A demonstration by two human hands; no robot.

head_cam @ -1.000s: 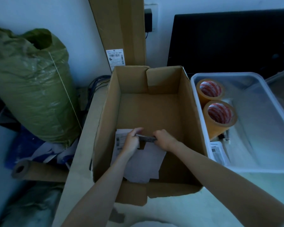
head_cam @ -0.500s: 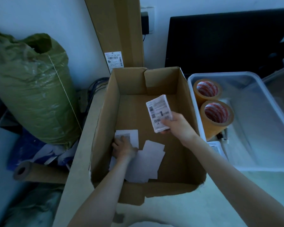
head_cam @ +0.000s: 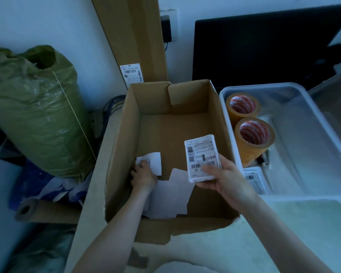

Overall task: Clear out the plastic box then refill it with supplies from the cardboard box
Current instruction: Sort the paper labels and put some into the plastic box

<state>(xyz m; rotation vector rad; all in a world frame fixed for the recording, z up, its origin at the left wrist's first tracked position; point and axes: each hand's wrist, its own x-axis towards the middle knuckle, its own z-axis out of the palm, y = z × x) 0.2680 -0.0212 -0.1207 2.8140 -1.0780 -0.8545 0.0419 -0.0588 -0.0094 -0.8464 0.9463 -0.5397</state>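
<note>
An open cardboard box (head_cam: 124,134) stands in the middle. To its right stands a clear plastic box (head_cam: 313,138). My right hand (head_cam: 224,178) holds a stack of printed labels (head_cam: 202,156) above the cardboard box's right side. My left hand (head_cam: 143,175) is down on the box floor, its fingers on loose white paper sheets (head_cam: 171,192) near the left wall. Whether it grips a sheet I cannot tell. The plastic box holds two rolls of tan tape (head_cam: 253,138), another stack of labels (head_cam: 254,179) and a small dark item by the tape.
A stuffed green sack (head_cam: 35,111) leans against the wall on the left, with a cardboard tube (head_cam: 47,211) lying below it. A tall flat carton (head_cam: 134,40) stands behind the cardboard box. A black monitor (head_cam: 264,48) fills the back right. The pale table surface (head_cam: 264,233) extends to the front right.
My right hand lifted the label stack out of the cardboard box and brought it toward the box's right wall. My left hand went down onto the loose sheets.
</note>
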